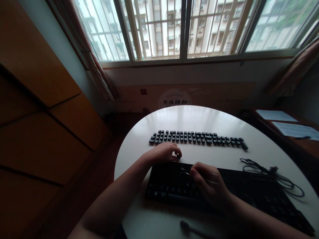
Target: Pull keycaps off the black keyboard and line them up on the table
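A home room — barred window (184, 30), curtains (97, 66), round white table (199, 116).

Barred window (184, 30) behind a round white table (211, 119) — wooden cabinets (50, 109) left.

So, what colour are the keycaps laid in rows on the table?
Black. The keycaps show best in the head view, against the white table.
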A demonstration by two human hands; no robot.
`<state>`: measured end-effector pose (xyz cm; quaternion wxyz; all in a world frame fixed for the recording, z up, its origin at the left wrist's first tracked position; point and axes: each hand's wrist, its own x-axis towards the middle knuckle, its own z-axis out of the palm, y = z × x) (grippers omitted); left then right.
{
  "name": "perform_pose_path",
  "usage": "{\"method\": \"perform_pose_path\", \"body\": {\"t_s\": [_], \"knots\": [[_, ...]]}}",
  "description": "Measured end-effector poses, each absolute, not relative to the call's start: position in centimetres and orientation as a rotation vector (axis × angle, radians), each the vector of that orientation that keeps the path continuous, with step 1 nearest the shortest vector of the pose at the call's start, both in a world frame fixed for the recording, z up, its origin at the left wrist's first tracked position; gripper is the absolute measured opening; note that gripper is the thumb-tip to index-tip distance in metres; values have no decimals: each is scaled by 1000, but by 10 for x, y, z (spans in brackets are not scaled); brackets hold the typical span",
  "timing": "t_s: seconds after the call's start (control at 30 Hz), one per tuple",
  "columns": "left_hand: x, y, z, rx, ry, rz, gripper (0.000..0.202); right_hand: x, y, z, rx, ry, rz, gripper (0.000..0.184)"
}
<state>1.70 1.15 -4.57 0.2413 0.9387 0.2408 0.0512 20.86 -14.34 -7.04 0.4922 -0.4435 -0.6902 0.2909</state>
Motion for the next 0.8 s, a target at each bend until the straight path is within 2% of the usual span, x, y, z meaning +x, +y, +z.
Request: {"method": "perform_pose_path", "body": {"t_s": [0.8], "knots": [[21,2,-43,2631,824,45,17,207,-142,-71,-1081,-1670,744,34]]}}
